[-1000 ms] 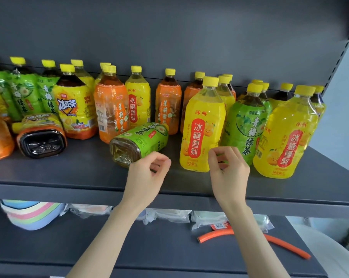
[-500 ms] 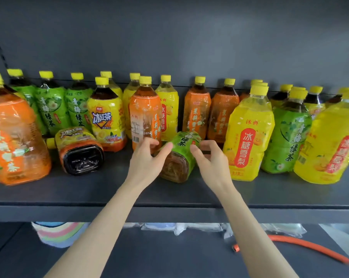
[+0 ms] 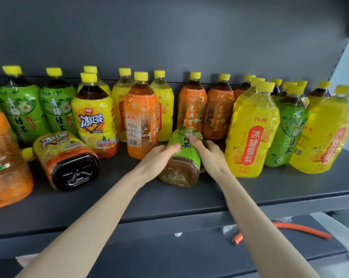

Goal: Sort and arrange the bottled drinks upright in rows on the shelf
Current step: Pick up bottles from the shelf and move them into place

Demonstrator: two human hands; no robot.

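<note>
shelf point(image 3: 189, 199): dark grey metal with a matching back panel, all the drinks sit on it
standing bottles point(image 3: 252, 127): yellow caps everywhere, with green, orange and yellow labels all mixed up in loose rows along the back, plus a few big ones out front on the right
iced tea bottle point(image 3: 67, 157): flat on its side at front left, black base facing the camera
green tea bottle point(image 3: 182, 165): also on its side, mid-shelf, amber base toward the camera, top end nosing in among the orange ones behind
left hand point(image 3: 159, 157): grip wrapped round the green tea bottle's left side, fingertips up on the label
right hand point(image 3: 211, 155): grip curled over its right side, fingertips on the label too
orange hose point(image 3: 302, 229): lying on the lower shelf point(image 3: 169, 253), off to the right
</note>
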